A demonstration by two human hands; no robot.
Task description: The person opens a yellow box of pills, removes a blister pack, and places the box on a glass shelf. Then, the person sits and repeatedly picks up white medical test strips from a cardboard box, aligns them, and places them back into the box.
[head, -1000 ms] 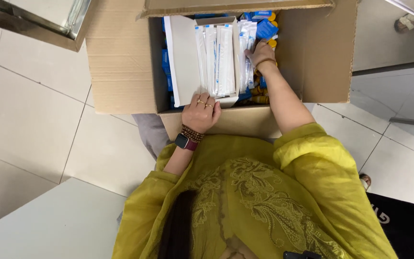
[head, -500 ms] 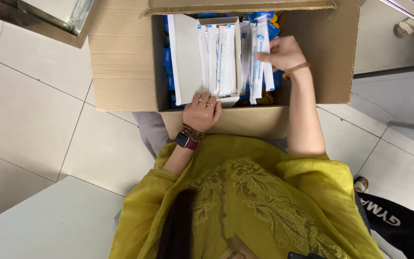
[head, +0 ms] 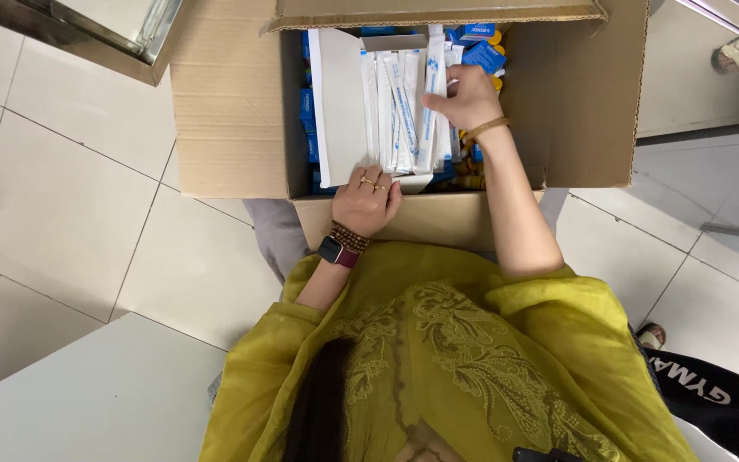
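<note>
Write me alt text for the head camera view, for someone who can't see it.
Seen from above, a person in a yellow-green top reaches into an open cardboard box on a tiled floor. The right hand grips slim white packets standing upright in a row; the left hand rests on the box's near edge.

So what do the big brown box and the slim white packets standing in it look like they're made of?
The big brown box looks like corrugated cardboard: matte tan walls, folded flaps, a raw layered edge. The slim white packets the right hand grips look like thin paper or plastic-film pouches; their faint sheen leaves it open. The left hand rests on the white inner carton, seemingly smooth paperboard.
</note>
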